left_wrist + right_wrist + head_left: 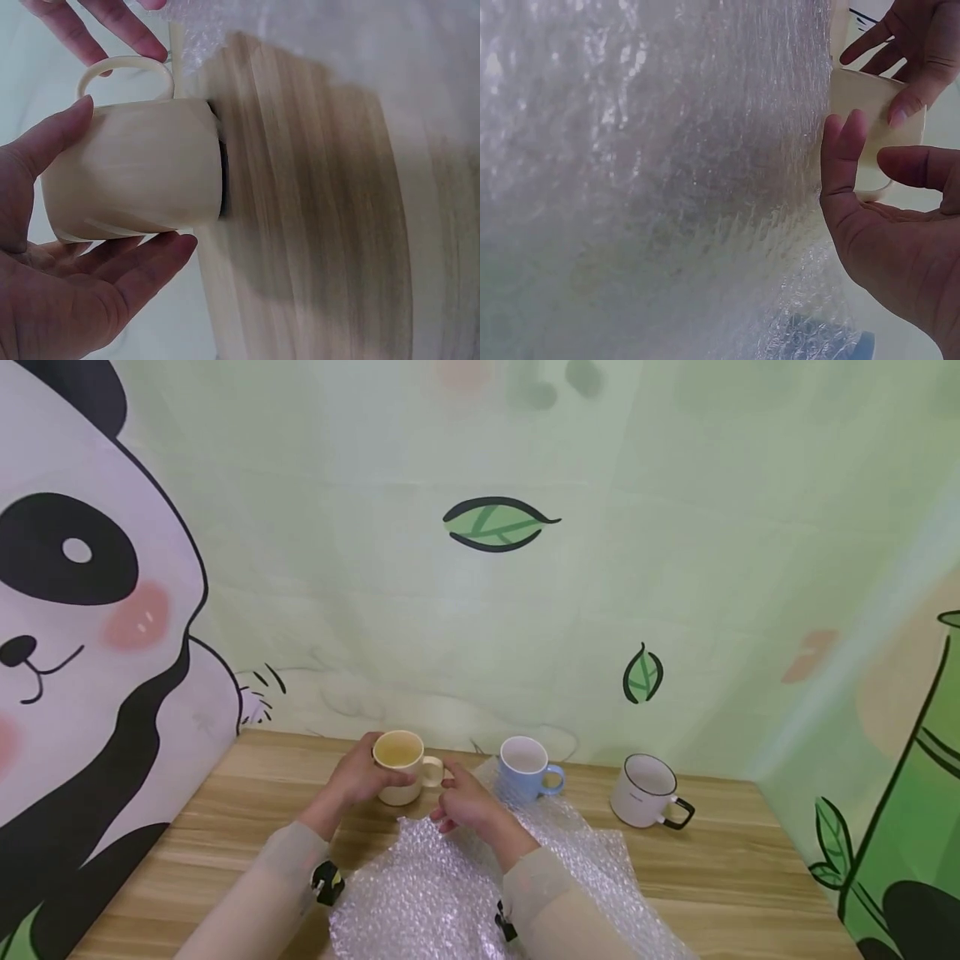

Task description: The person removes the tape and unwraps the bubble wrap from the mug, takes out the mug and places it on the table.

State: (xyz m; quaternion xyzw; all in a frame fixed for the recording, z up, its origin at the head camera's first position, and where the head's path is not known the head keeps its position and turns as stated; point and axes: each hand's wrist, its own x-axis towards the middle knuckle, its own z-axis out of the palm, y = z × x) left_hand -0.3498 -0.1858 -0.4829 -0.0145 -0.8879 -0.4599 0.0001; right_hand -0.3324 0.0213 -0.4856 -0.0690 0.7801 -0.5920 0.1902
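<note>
My left hand grips a pale yellow mug, thumb on one side and fingers curled round the other. The mug is upright at the back of the table, its base right at the wood with a dark shadow under it. Its loop handle points right. Beside the handle is my right hand, fingers relaxed and fingertips right at the loop; one fingertip shows behind it in the left wrist view. Bubble wrap spreads over the table below both hands, its back edge beneath the right hand.
A blue mug stands right of my right hand, bubble wrap overlapping its lower part. Farther right is a white mug with a black rim and handle. Behind the wooden table hangs a green printed backdrop with a panda and leaves.
</note>
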